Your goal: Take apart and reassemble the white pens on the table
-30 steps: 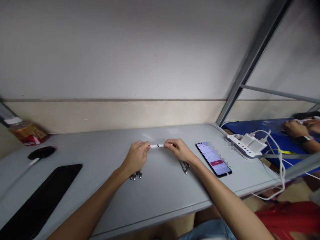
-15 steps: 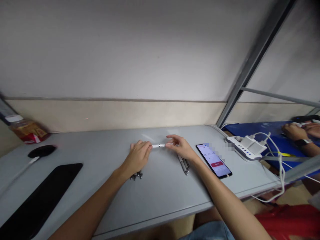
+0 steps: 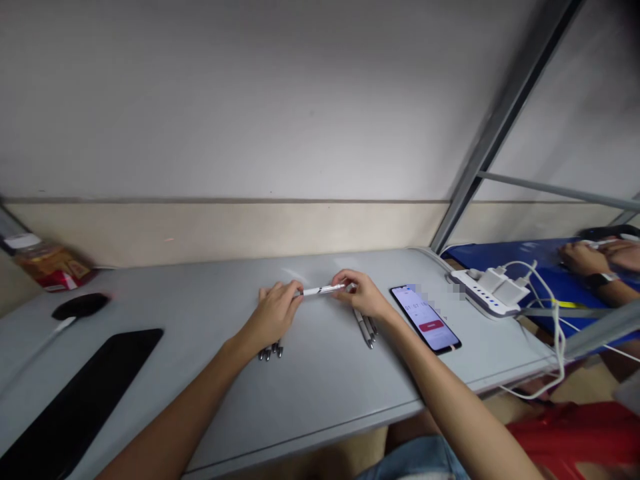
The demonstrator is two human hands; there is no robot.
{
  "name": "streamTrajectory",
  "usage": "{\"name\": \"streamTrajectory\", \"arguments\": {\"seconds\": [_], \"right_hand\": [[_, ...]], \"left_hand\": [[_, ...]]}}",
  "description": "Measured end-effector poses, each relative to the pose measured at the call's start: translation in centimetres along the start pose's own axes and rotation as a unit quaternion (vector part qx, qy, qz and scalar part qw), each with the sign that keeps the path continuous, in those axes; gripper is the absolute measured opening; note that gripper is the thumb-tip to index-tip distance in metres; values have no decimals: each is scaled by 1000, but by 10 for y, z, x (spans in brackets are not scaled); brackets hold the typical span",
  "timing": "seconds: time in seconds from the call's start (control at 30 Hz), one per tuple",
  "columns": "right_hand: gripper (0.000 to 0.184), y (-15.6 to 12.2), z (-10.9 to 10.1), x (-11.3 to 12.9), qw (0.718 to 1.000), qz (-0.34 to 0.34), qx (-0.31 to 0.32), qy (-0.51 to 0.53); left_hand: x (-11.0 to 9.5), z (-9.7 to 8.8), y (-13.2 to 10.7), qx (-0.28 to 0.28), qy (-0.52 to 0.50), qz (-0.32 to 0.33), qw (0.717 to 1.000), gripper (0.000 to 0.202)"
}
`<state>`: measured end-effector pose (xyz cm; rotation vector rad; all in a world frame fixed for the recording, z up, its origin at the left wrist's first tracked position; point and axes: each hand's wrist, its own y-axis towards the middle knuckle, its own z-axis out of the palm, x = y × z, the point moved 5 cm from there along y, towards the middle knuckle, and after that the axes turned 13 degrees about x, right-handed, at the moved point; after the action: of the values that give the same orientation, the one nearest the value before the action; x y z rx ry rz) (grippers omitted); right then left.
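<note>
A white and silver pen (image 3: 315, 291) is stretched between my two hands, lying nearly level just above the desk. My left hand (image 3: 277, 312) is closed around its left end. At its right end, the thumb and fingertips of my right hand (image 3: 359, 292) pinch the pen. Several pen tips (image 3: 271, 351) show from under my left hand, the rest of those pens being hidden. Below my right hand lie more grey pens (image 3: 365, 328), partly covered by the hand and wrist.
To the right are a phone (image 3: 425, 319) with a lit timer screen and a white power strip (image 3: 485, 293) with plugs and cables. On the left lie a black pad (image 3: 85, 400), a black disc (image 3: 81, 307) with a cable, and a jar (image 3: 47, 262). Another person's hands (image 3: 595, 259) are at the far right.
My right thumb and fingers have closed in on the pen's right end, where they were more spread before. My left hand keeps its hold. The whole view has shifted slightly.
</note>
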<state>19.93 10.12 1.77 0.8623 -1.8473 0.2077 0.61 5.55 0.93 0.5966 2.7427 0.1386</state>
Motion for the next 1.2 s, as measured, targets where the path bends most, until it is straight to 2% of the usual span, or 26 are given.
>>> {"name": "streamTrajectory", "arguments": {"seconds": [0.13,0.2,0.27,0.5,0.7,0.83,0.93,1.2], "right_hand": [[24,1,7,-7,998,41,48,-3],[22,2,9,-8,998,33,51,-33],[10,2,8,-6,998,5,29,-62],[21,-1,-3,3,971,-56,-41,-230],[23,-3,-16,-10,947,-17,-71,-311],[23,-3,-22,-13,944,-1,-63,-324],[24,-3,-20,-11,947,-18,-41,-317],[25,-1,1,0,954,-84,-14,-287]], "left_hand": [[-1,1,0,4,12,9,1000,21],[-1,2,0,7,25,12,1000,24],[-1,3,0,7,36,12,999,27],[4,0,0,3,15,-18,1000,31],[9,-1,0,15,9,-11,1000,33],[15,0,1,13,18,-33,999,30],[14,0,2,14,20,-38,999,30],[2,3,-1,25,1,-23,999,30]]}}
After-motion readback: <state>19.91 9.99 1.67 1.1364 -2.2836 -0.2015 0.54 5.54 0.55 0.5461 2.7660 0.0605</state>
